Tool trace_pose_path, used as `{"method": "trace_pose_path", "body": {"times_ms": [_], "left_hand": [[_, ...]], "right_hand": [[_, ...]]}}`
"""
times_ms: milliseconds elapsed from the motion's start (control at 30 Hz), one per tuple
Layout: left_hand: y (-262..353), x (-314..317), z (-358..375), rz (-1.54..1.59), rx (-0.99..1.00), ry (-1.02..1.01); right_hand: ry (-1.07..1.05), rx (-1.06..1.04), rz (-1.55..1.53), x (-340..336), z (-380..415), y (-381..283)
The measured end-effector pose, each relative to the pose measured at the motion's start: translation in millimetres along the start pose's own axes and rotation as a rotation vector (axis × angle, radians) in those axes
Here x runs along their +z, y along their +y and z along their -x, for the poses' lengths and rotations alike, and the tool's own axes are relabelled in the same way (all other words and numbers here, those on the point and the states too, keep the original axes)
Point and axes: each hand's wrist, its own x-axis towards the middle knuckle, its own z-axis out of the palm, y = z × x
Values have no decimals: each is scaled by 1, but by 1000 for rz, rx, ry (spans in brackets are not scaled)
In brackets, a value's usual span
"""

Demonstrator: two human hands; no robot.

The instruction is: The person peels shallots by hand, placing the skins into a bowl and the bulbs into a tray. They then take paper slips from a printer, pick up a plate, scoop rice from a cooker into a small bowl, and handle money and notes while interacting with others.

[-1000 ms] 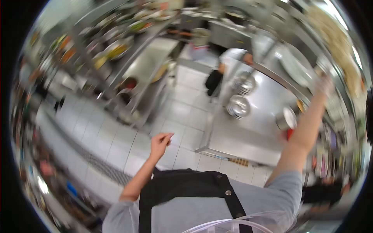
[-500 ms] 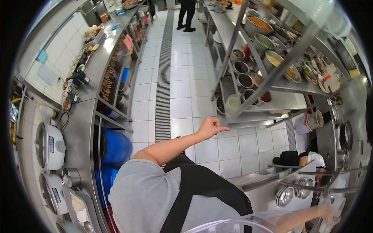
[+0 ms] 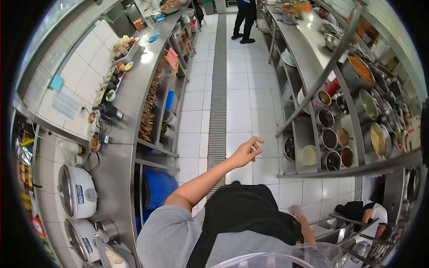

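Observation:
My left hand (image 3: 246,152) is held out in front of my body over the tiled floor, with nothing in it. Its fingers are loosely bent and apart from each other. Low at my right side, my right hand (image 3: 296,211) hangs beside the black apron (image 3: 250,205); it looks wrapped in a clear plastic glove. Motion blur smears its fingers, and I cannot make out anything held. Neither hand touches a counter or a shelf.
A steel counter (image 3: 127,107) with rice cookers (image 3: 80,190) runs along the left. Steel shelving (image 3: 295,125) with pots of sauce stands at the right. A drain grate (image 3: 218,89) crosses the floor. One person (image 3: 245,20) stands ahead; another person (image 3: 364,212) bends at the lower right.
My view has turned to the right. My right hand has come back from the steel counter with bowls to my side. The left hand's fingers have loosened from a tighter curl.

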Motion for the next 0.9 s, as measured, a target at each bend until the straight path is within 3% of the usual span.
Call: {"method": "trace_pose_path", "body": {"times_ms": [33, 67, 100, 133, 233, 367, 433, 633, 700, 733, 900], "left_hand": [[-1, -13, -13, -10, -4, 0], [-4, -25, -28, -30, -35, -14], [-8, -35, -44, -51, -69, -32], [-16, -43, -64, -45, -110, -12], [-30, -63, -126, -46, -17, -42], [-31, -71, -222, -103, 0, -123], [-29, -72, -276, -234, -113, -219], [-109, -72, -433, -358, -203, -506], [-138, -73, -478, -431, -316, -515], [-152, -73, -497, -426, -328, -518], [-198, -46, -606, -361, -332, -420]], "right_hand": [[-499, 217, -116, 14, 2, -2], [-405, -24, 193, 42, 7, -29], [-212, 7, 95, 46, 21, -39], [-405, 225, -62, 27, 21, -39], [-474, 441, -172, -22, -38, -38], [-419, 483, -235, -82, -112, -30], [-402, 502, -263, -116, -140, -21], [-495, 515, -337, -209, -213, -11], [-559, 449, -334, -247, -241, -17], [-573, 260, -197, -273, -257, -23], [-440, 612, -437, -234, -277, -47]]}}
